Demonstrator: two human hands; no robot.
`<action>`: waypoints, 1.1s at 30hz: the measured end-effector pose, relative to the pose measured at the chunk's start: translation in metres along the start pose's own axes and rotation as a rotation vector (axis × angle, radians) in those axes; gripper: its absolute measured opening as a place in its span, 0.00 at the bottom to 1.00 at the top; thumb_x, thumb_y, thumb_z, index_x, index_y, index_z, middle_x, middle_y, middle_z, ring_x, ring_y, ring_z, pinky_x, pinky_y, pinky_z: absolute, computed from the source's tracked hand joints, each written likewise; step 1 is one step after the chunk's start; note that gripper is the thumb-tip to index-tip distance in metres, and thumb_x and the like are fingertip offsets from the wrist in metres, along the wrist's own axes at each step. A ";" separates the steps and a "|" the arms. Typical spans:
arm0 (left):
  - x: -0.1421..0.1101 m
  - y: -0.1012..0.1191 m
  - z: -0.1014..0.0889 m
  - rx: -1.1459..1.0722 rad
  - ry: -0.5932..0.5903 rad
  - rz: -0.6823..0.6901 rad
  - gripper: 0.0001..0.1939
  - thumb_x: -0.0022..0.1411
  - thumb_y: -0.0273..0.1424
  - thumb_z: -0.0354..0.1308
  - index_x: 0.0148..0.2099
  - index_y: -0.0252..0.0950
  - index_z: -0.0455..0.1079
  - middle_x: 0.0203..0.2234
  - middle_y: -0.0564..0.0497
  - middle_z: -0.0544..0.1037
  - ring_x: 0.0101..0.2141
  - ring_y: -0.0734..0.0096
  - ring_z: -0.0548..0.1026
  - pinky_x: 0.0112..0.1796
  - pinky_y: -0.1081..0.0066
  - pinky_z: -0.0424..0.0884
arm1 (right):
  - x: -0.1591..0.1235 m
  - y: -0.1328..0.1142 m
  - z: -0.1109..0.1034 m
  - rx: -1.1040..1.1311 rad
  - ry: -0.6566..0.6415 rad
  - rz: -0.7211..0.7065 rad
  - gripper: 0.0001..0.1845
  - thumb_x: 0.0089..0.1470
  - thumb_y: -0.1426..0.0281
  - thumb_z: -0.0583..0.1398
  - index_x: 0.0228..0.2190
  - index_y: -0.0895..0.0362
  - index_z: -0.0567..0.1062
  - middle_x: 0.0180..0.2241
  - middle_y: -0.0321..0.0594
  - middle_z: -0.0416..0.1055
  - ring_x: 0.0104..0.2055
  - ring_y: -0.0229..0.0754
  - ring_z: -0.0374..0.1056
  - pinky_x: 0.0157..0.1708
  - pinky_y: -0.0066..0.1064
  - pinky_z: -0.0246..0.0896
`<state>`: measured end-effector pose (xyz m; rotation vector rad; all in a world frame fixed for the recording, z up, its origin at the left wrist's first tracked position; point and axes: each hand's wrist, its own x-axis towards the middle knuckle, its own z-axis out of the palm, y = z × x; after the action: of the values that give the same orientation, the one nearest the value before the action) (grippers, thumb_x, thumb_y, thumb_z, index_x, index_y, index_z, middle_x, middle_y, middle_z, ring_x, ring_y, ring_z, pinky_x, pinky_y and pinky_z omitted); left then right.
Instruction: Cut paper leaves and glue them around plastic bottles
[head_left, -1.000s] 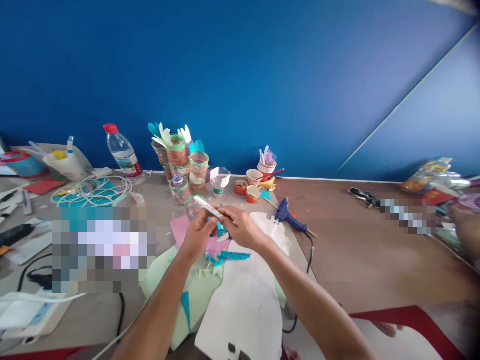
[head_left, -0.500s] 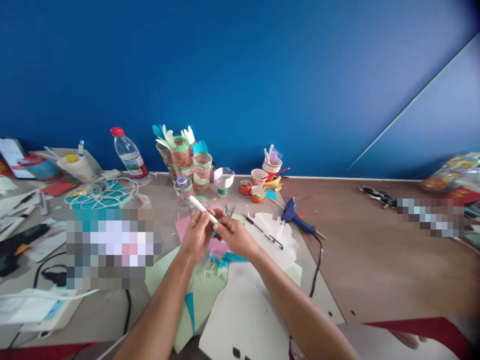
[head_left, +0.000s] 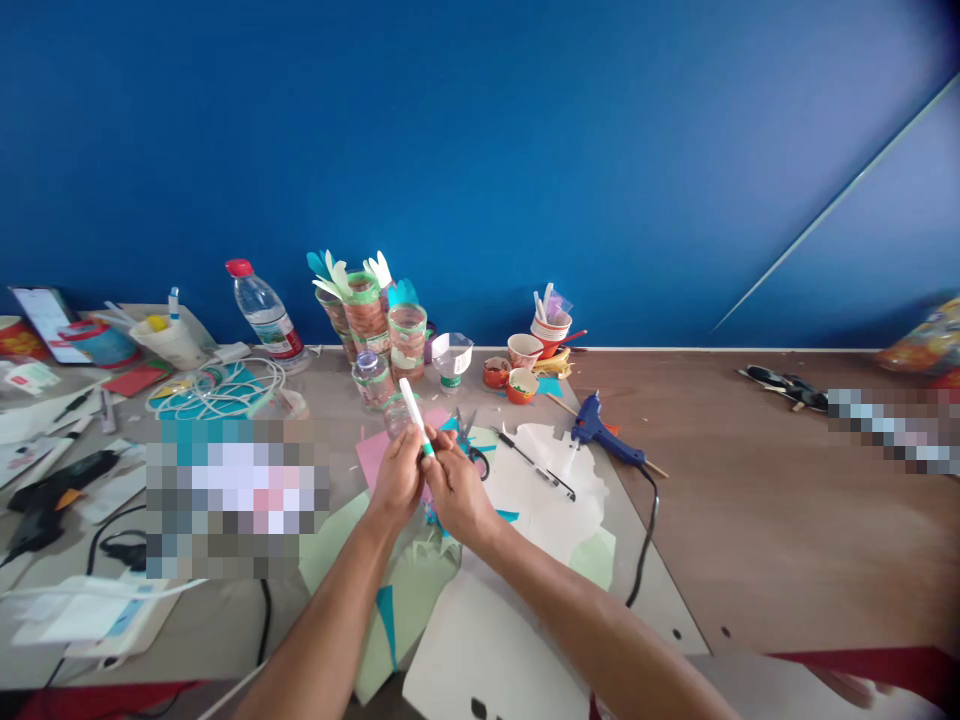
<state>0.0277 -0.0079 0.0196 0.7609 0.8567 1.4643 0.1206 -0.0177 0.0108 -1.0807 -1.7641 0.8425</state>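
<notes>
A white marker pen (head_left: pixel 411 409) with a green band stands slanted between my hands above the paper. My left hand (head_left: pixel 398 472) wraps round its side, fingers closed. The fingers of my right hand (head_left: pixel 457 488) pinch its lower end by the green band. Just past my right fingers lie scissors (head_left: pixel 472 447), partly hidden, and a black pen (head_left: pixel 535 464) rests on white paper (head_left: pixel 480 630). Under and around the hands are pink paper (head_left: pixel 373 452), pale green paper (head_left: pixel 337 550) and blue scraps (head_left: pixel 387 625).
Behind stand decorated bottle cups (head_left: pixel 365 312), a cut bottle piece (head_left: pixel 451 362), a red-capped bottle (head_left: pixel 266 318) and paper cups (head_left: pixel 523 384). A blue glue gun (head_left: pixel 600 432) with its cord lies right. Coiled white cable (head_left: pixel 217 388) and a black glue gun (head_left: pixel 56 490) lie left.
The marker has turned from a leftward slant to nearly upright, and my right hand has shifted down its length. The scissors and black pen have come into clearer sight. The view has swung slightly left.
</notes>
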 end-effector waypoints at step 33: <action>0.020 0.013 -0.011 -0.320 0.104 0.057 0.15 0.57 0.44 0.58 0.30 0.38 0.65 0.24 0.55 0.71 0.34 0.71 0.75 0.43 0.65 0.71 | 0.024 0.014 -0.040 -0.213 0.270 -0.003 0.16 0.59 0.66 0.51 0.24 0.57 0.71 0.31 0.44 0.67 0.37 0.43 0.62 0.41 0.35 0.58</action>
<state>0.0101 0.0112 0.0247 0.4760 0.6600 1.6539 0.1564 0.0136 0.0224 -1.2663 -1.6508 0.4867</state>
